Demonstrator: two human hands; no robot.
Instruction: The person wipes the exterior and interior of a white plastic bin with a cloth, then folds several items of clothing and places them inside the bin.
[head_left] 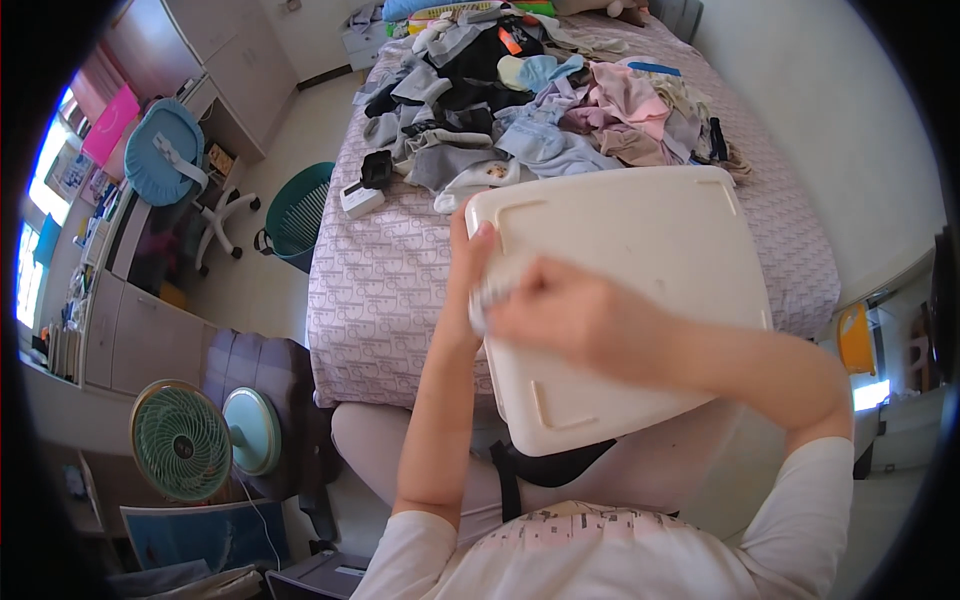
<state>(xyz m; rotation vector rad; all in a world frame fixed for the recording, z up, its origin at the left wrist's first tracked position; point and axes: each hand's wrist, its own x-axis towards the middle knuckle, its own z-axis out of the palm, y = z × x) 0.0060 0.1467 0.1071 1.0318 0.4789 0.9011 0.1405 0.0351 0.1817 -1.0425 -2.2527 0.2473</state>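
A large cream plastic storage box lid [640,250] with rounded corners and raised corner ridges rests across my lap, its far edge over the bed. At its far left corner my left hand [470,262] is closed on the edge, thumb on top. My right hand [585,315], smeared by motion, reaches across the lid to its left edge with fingers curled. A small whitish wipe [488,303] is bunched in those fingers against the lid. Whether a box sits under the lid, I cannot see.
A pile of clothes [470,110] covers the far part of the bed [370,320]. Near it lie a small white box [362,200] and a black item [376,168]. A green basket [300,215] stands left of the bed; a green fan [182,440] is at lower left.
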